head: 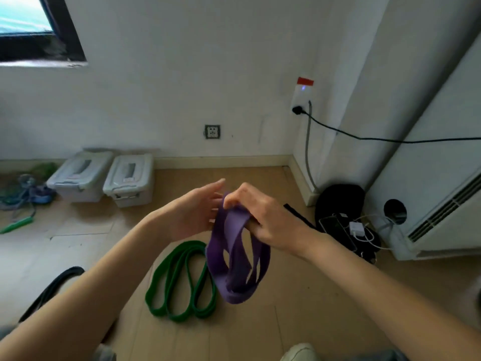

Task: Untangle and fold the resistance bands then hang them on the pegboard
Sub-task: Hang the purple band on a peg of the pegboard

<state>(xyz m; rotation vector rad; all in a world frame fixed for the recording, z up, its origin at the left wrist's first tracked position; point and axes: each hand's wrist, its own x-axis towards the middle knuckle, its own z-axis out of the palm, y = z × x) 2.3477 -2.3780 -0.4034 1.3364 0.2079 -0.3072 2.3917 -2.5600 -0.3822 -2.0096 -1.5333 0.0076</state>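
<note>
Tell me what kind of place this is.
Probably a spare room at home used for exercise: pale wooden floor, white wall with a grey socket, two translucent lidded plastic storage boxes, and a folded green resistance band.

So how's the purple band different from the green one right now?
The purple band hangs in the air, gripped by the right hand; the green band lies on the floor untouched. The purple one looks wider and twisted, the green narrower and in neat flat loops. Both are gathered into several loops.
</note>
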